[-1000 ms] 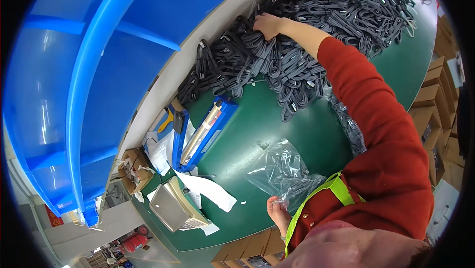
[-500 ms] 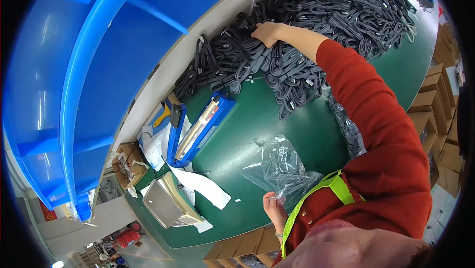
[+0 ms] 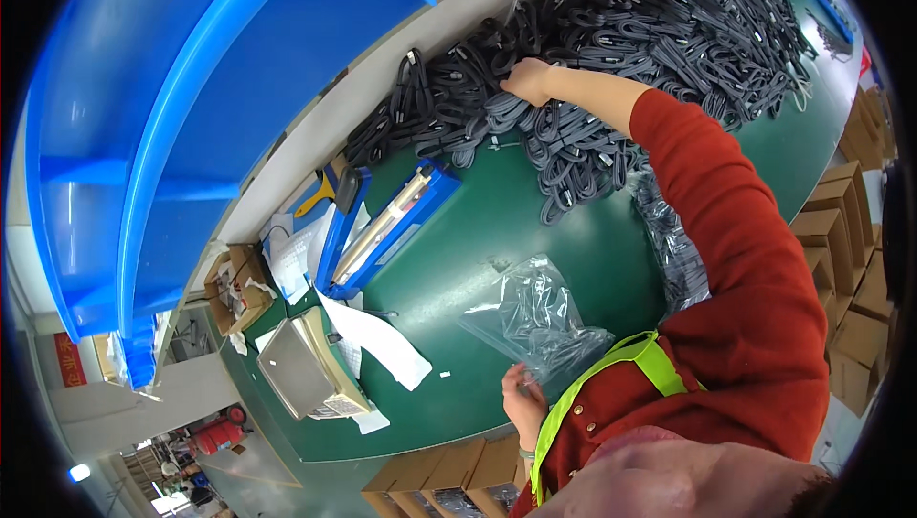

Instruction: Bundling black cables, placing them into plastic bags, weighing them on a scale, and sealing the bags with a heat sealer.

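Note:
A big heap of coiled black cable bundles [image 3: 659,31] covers the far part of the green table [image 3: 478,231]. My right hand [image 3: 527,80], on a red-sleeved arm, reaches into the heap's left part, fingers closed on a cable bundle [image 3: 497,112]. My left hand [image 3: 523,405] is at the table's near edge, close to my chest. It pinches the edge of a crumpled clear plastic bag [image 3: 535,322] lying on the table.
A blue-framed heat sealer [image 3: 387,226] lies left of the cables, with white paper sheets [image 3: 377,336] and a small metal scale [image 3: 301,370] nearer the table's left end. More clear bags [image 3: 673,241] lie under my right arm. Cardboard boxes [image 3: 841,231] stand at right.
My right hand has shifted a little leftward along the cable heap and keeps its grip there. My left hand stays at the plastic bag.

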### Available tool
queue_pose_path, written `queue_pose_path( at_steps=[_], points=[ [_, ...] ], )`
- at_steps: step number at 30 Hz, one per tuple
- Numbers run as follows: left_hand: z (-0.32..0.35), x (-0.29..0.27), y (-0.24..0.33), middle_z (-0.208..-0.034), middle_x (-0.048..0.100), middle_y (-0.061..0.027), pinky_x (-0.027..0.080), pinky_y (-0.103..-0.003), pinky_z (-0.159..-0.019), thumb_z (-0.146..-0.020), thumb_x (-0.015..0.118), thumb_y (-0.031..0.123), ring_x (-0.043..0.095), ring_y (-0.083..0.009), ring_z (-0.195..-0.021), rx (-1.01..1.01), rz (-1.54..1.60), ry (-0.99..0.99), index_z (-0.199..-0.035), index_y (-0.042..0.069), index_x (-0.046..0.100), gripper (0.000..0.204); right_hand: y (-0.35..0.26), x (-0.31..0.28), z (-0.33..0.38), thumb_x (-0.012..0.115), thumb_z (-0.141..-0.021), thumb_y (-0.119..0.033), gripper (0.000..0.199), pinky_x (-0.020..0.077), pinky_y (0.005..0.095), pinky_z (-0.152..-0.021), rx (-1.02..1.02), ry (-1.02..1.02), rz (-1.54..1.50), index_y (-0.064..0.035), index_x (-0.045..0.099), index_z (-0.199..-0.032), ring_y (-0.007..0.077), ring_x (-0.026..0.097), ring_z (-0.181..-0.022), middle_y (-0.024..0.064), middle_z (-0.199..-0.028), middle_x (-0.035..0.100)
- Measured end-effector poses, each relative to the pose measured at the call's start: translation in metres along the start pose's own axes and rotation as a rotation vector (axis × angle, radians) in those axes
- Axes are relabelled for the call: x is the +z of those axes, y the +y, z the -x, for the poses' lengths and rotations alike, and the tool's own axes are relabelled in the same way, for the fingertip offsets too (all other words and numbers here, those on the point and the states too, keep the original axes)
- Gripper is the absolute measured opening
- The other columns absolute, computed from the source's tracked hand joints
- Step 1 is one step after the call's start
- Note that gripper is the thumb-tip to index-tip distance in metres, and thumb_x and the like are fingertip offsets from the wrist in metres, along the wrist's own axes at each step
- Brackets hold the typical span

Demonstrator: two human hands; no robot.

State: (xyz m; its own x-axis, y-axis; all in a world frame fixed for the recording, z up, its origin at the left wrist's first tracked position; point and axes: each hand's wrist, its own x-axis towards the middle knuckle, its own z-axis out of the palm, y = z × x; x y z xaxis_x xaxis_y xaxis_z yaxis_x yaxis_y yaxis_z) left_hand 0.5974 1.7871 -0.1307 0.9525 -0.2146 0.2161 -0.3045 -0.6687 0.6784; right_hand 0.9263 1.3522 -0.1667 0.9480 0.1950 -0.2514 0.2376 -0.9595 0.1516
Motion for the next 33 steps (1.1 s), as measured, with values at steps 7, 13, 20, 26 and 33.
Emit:
queue_pose_path(
  at_steps=[7, 13, 20, 26, 33],
  points=[
    [0.023, -0.044, 0.000, -0.088, 0.058, -0.0084, 0.045, -0.031, -0.068, -0.077, 0.053, 0.009, 0.055, -0.0242, -0.073, -0.289, 0.136, -0.565, -0.100, 0.008, 0.051, 0.023, -0.007, -0.003, 0.052, 0.064, -0.060, -0.015, 0.029, 0.0459, 0.0369, -0.069, 0.212, 0.269, -0.009, -0.0044, 0.053, -0.085, 0.0330, 0.060, -0.076, 0.0125, -0.075, 0.063],
    [0.017, -0.044, -0.009, -0.080, 0.058, -0.0085, 0.043, -0.035, -0.049, -0.079, 0.056, 0.016, 0.054, -0.0266, -0.055, 0.332, -0.197, -0.428, -0.096, 0.010, 0.058, 0.018, -0.066, -0.077, 0.154, 0.061, -0.060, -0.013, 0.038, 0.0479, 0.0352, -0.063, 0.174, 0.602, -0.854, 0.0003, 0.054, -0.094, 0.0324, 0.059, -0.067, 0.0120, -0.077, 0.063],
    [-0.077, -0.030, 0.029, -0.065, 0.058, -0.0179, 0.041, -0.042, -0.057, -0.091, 0.040, 0.028, 0.049, -0.0351, -0.056, -0.244, 0.094, -0.307, -0.085, -0.001, 0.060, 0.035, -0.243, -0.125, 0.318, 0.064, -0.059, -0.011, 0.040, 0.0457, 0.0263, -0.052, -0.298, -0.201, -1.342, -0.0008, 0.051, -0.096, 0.0149, 0.051, -0.057, 0.0066, -0.071, 0.058],
    [-0.049, -0.029, 0.066, -0.071, 0.061, -0.0177, 0.044, -0.042, -0.058, -0.092, 0.040, 0.026, 0.056, -0.0375, -0.061, 0.058, 0.169, -0.216, -0.109, 0.004, 0.058, 0.033, -0.291, -0.052, 0.342, 0.065, -0.061, -0.011, 0.038, 0.0476, 0.0272, -0.054, -0.037, -0.184, -1.679, -0.0010, 0.053, -0.096, 0.0161, 0.053, -0.059, 0.0078, -0.073, 0.059],
    [0.038, -0.012, 0.086, -0.097, 0.065, -0.0157, 0.043, -0.034, -0.050, -0.092, 0.039, 0.016, 0.057, -0.0254, -0.056, 0.316, 0.023, -0.463, -0.125, 0.010, 0.050, 0.036, -0.295, 0.053, 0.307, 0.059, -0.073, -0.011, 0.016, 0.0487, 0.0292, -0.058, 0.226, -0.536, -2.538, -0.0008, 0.059, -0.086, 0.0187, 0.059, -0.065, 0.0098, -0.078, 0.062]
  ],
)
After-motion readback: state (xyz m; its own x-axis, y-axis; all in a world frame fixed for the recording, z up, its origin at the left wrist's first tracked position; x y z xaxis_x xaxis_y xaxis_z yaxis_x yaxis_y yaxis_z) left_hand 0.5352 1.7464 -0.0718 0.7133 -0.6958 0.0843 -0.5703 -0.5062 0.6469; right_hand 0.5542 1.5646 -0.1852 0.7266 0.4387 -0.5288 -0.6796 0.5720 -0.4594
